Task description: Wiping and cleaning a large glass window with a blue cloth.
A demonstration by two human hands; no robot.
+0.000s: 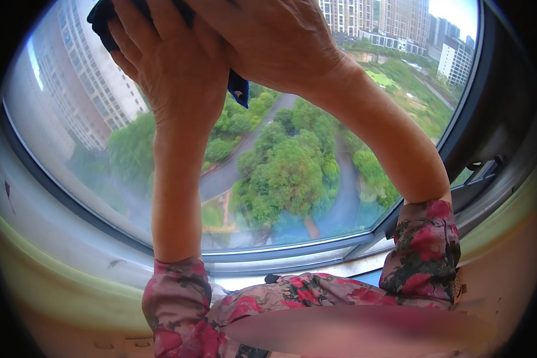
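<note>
Both my arms are raised in front of a large window pane (286, 173). At the upper left, my left hand (182, 71) lies over a dark cloth (104, 27), its fingers bent across it and pressing it toward the glass. Beside it and partly overlapping, my right hand (274, 48) is on the same cloth. A blue-edged corner of the cloth hangs below, between the two wrists. The right fingertips are out of the picture at the top, and most of the cloth is hidden under the hands.
A dark window frame (459, 113) bounds the glass at the right, with a window handle (480, 173) low on that side. A pale sill (298, 262) runs along the bottom. Beyond the glass are trees, a road and tall buildings.
</note>
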